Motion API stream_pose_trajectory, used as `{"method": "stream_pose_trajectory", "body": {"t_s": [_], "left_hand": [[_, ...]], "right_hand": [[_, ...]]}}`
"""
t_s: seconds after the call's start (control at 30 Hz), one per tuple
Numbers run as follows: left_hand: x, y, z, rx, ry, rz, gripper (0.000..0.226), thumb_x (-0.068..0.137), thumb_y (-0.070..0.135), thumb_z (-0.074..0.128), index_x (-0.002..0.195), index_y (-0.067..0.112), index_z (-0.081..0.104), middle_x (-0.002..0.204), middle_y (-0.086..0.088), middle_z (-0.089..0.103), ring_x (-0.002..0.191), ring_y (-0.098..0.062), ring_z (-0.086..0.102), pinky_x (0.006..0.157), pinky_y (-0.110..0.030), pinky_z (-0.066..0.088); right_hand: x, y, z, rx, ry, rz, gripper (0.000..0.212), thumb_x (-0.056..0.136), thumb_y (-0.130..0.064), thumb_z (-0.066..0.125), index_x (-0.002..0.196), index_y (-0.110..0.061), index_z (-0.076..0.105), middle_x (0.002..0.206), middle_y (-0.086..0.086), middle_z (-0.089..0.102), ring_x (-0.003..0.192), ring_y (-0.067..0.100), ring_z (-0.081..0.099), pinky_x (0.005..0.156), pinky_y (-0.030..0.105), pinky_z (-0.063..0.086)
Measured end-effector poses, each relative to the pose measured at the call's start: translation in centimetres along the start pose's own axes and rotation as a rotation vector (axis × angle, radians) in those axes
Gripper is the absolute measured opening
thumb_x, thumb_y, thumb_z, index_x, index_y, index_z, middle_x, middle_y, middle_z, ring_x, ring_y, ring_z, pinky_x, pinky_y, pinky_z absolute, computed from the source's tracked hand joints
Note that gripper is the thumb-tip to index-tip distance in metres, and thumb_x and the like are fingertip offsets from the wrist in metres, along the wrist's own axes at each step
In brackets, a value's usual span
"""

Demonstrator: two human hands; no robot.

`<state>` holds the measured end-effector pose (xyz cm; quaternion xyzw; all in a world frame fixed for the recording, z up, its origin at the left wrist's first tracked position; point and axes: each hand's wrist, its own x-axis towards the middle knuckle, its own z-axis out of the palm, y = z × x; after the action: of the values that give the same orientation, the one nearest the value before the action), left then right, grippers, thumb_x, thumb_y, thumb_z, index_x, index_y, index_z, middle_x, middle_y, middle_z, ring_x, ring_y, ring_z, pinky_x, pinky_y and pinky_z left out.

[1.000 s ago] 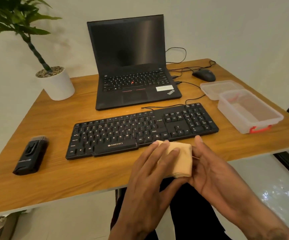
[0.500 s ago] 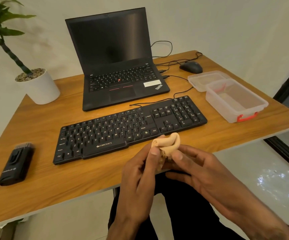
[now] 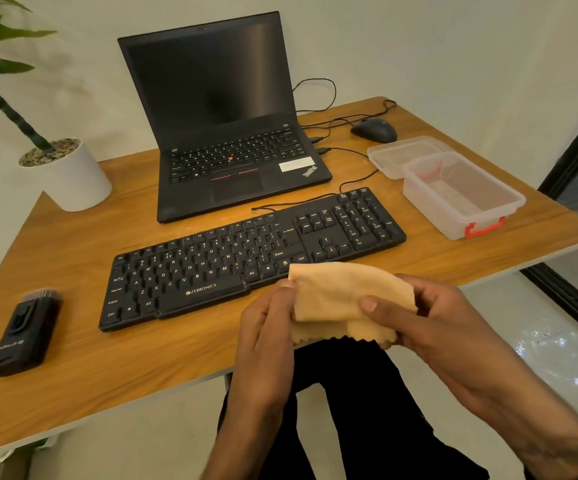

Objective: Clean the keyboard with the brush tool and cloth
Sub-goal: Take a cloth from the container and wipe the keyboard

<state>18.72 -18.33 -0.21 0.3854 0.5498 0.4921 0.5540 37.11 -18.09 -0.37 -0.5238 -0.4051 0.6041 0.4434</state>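
A black Zebronics keyboard (image 3: 246, 258) lies across the middle of the wooden desk (image 3: 107, 358). Just in front of its right half, over the desk's front edge, I hold a peach-coloured cloth (image 3: 336, 292) spread between both hands. My left hand (image 3: 267, 327) pinches its left edge. My right hand (image 3: 429, 317) grips its right side, thumb on top. The black brush tool (image 3: 24, 332) lies on the desk at the far left, bristles pointing away from me, untouched by either hand.
An open black laptop (image 3: 225, 133) stands behind the keyboard. A potted plant (image 3: 62, 171) is at the back left. A black mouse (image 3: 374, 129) and cables lie at the back right. A clear plastic box (image 3: 460, 199) with red latch and its lid (image 3: 398, 154) sit right.
The cloth was a small folded wad between my hands; now it is opened out wider, with my hands pulled apart to its left and right edges.
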Motion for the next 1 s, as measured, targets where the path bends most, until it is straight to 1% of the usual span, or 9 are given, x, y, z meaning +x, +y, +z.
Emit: {"method": "stream_pose_trajectory", "body": {"t_s": [0.1, 0.2, 0.33, 0.4, 0.47, 0.6, 0.73, 0.83, 1.0], "left_hand": [[0.7, -0.8, 0.2, -0.189, 0.009, -0.190, 0.027, 0.102, 0.036, 0.056, 0.104, 0.015, 0.072, 0.101, -0.008, 0.072, 0.083, -0.027, 0.068, 0.070, -0.040, 0.055], [1.4, -1.6, 0.7, -0.332, -0.020, -0.288, 0.032, 0.105, 0.029, 0.054, 0.119, 0.004, 0.069, 0.111, -0.018, 0.075, 0.093, -0.032, 0.073, 0.081, -0.044, 0.061], [1.8, -2.0, 1.0, -0.369, -0.124, -0.320, 0.032, 0.103, 0.022, 0.056, 0.128, 0.004, 0.066, 0.123, -0.021, 0.072, 0.116, -0.042, 0.068, 0.105, -0.053, 0.053], [1.8, -2.0, 0.8, -0.394, -0.192, -0.330, 0.035, 0.099, 0.017, 0.062, 0.132, 0.006, 0.064, 0.126, -0.020, 0.071, 0.113, -0.040, 0.069, 0.102, -0.049, 0.056], [1.8, -1.8, 0.6, -0.406, -0.249, -0.335, 0.041, 0.094, 0.009, 0.068, 0.134, 0.008, 0.061, 0.126, -0.020, 0.071, 0.107, -0.036, 0.070, 0.098, -0.046, 0.058], [1.8, -2.0, 0.4, -0.242, -0.234, -0.254, 0.057, 0.085, 0.004, 0.076, 0.136, 0.023, 0.060, 0.120, -0.014, 0.075, 0.110, -0.037, 0.072, 0.099, -0.052, 0.055], [1.7, -1.9, 0.1, 0.163, -0.171, -0.005, 0.077, 0.089, 0.009, 0.078, 0.144, 0.050, 0.043, 0.103, 0.008, 0.079, 0.095, -0.017, 0.077, 0.086, -0.047, 0.063], [1.6, -2.0, -0.1, 0.222, -0.182, 0.078, 0.080, 0.090, 0.011, 0.078, 0.146, 0.053, 0.039, 0.105, 0.007, 0.079, 0.094, -0.015, 0.077, 0.084, -0.046, 0.064], [1.7, -2.2, -0.1, 0.216, -0.186, 0.093, 0.077, 0.090, 0.005, 0.076, 0.143, 0.051, 0.044, 0.105, 0.004, 0.078, 0.092, -0.018, 0.077, 0.081, -0.051, 0.064]], "right_hand": [[0.3, -0.3, -0.7, 0.059, 0.048, -0.017, 0.040, 0.067, -0.024, 0.081, 0.106, -0.015, 0.079, 0.100, 0.010, 0.079, 0.086, 0.024, 0.074, 0.080, 0.042, 0.056], [0.7, -0.5, -1.1, 0.029, 0.108, -0.047, 0.039, 0.070, -0.026, 0.079, 0.107, -0.016, 0.077, 0.102, 0.008, 0.080, 0.092, 0.022, 0.076, 0.083, 0.040, 0.061], [1.7, 0.4, -2.7, -0.502, 0.256, -0.248, 0.061, 0.073, -0.035, 0.088, 0.130, -0.037, 0.066, 0.116, -0.007, 0.069, 0.103, 0.011, 0.068, 0.087, 0.036, 0.060], [1.8, 0.7, -3.0, -0.765, 0.219, -0.394, 0.072, 0.073, -0.037, 0.089, 0.138, -0.039, 0.059, 0.131, -0.015, 0.058, 0.118, 0.004, 0.059, 0.096, 0.028, 0.052], [1.9, 0.8, -2.8, -0.903, 0.129, -0.525, 0.061, 0.075, -0.033, 0.088, 0.132, -0.032, 0.067, 0.134, -0.016, 0.056, 0.127, 0.004, 0.051, 0.102, 0.027, 0.046], [3.1, 0.9, -2.2, -1.074, -0.012, -0.586, 0.036, 0.081, -0.019, 0.085, 0.116, -0.023, 0.076, 0.126, -0.013, 0.062, 0.120, 0.007, 0.053, 0.096, 0.009, 0.037], [4.0, -0.3, -1.9, -1.124, -0.044, -0.603, 0.017, 0.087, -0.019, 0.079, 0.105, -0.019, 0.078, 0.121, -0.011, 0.062, 0.113, 0.009, 0.058, 0.091, 0.028, 0.052], [4.0, -2.0, -1.8, -1.046, -0.046, -0.595, 0.015, 0.090, -0.026, 0.075, 0.104, -0.023, 0.080, 0.119, -0.016, 0.064, 0.108, 0.002, 0.062, 0.084, 0.012, 0.048], [3.8, -3.5, -1.3, -1.013, -0.014, -0.639, 0.014, 0.093, -0.028, 0.073, 0.104, -0.025, 0.082, 0.113, -0.017, 0.069, 0.108, -0.006, 0.061, 0.088, 0.004, 0.043]]}}
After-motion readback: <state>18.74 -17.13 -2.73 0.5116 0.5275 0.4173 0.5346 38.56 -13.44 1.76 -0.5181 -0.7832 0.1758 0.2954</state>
